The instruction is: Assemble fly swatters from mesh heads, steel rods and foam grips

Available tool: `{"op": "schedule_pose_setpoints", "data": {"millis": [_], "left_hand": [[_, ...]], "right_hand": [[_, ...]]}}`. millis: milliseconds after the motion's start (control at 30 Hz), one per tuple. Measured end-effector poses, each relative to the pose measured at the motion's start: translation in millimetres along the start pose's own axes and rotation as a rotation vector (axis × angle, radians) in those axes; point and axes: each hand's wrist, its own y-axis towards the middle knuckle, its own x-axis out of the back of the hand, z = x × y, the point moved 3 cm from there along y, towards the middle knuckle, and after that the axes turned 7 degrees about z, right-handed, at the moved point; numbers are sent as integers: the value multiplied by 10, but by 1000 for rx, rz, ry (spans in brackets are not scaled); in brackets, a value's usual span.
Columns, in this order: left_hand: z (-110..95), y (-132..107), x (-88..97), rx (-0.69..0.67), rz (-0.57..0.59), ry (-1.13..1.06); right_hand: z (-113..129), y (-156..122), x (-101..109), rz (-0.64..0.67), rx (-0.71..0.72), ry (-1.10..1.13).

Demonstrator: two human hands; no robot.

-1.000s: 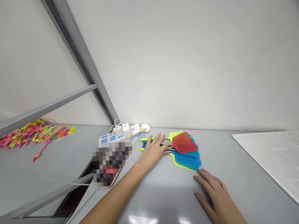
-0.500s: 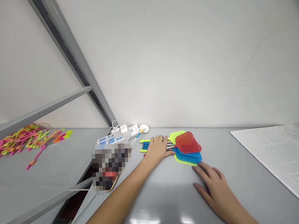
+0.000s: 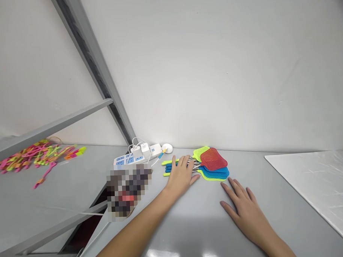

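Note:
Several fly swatters lie in a stack on the grey table, heads to the right: a red fly swatter (image 3: 214,159) on top, blue fly swatters (image 3: 216,172) and yellow-green ones around it. My left hand (image 3: 181,177) rests across their metal shafts and handles, fingers spread and thumb out beside the stack; the shafts are partly hidden under it. Flat on the table, just right of and below the swatter heads, is my right hand (image 3: 243,206), its fingers apart and nothing in them.
Left of the swatters are a white power strip (image 3: 120,160) with plugged-in chargers and a blurred-out object (image 3: 130,191). Pink, orange and yellow woven strips (image 3: 45,155) lie beyond the metal frame (image 3: 102,71). A white wrapped panel (image 3: 311,180) is at right.
My left hand's fingers have spread and its grip on the swatters has loosened. The swatter heads look more closely stacked. My right hand has moved slightly up, and the view has shifted a little.

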Motion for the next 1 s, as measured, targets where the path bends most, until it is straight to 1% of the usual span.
{"op": "schedule_pose_setpoints", "data": {"millis": [133,233,300,333,367,433,467,500,533,600,667,733,800,900,1000], "left_hand": [[31,-171,20,21,9,16],[45,-200,-3,63,12,29],[0,-203,15,61,7,32],[-46,-214,40,48,3,30],[-107,-235,75,28,-1,27],[-265,-319,164,-25,2,13],[-353,-383,212,-56,8,3],[-440,-458,258,-86,14,-6],[-521,-541,303,-114,17,-15],[-651,-714,378,-158,14,-28],[-731,-871,431,-195,-9,-36],[-763,-993,462,-221,-44,-36],[-764,-1074,478,-240,-75,-26],[-748,-1133,520,-269,-86,-18],[-736,-1163,619,-280,-60,-18]], "right_hand": [[-36,0,-66,13,11,6],[-67,-23,-103,0,28,21],[-74,-68,-73,-51,66,50],[-71,-101,-27,-116,94,77],[-65,-140,41,-212,123,105],[-42,-225,221,-449,152,123],[-16,-259,318,-551,160,95],[24,-279,407,-613,177,43],[79,-284,487,-630,208,-23],[217,-263,616,-575,310,-149],[374,-236,698,-457,446,-244],[532,-225,734,-343,564,-319],[677,-223,727,-263,648,-375],[838,-215,672,-239,703,-387],[911,-218,659,-248,712,-305]]}}
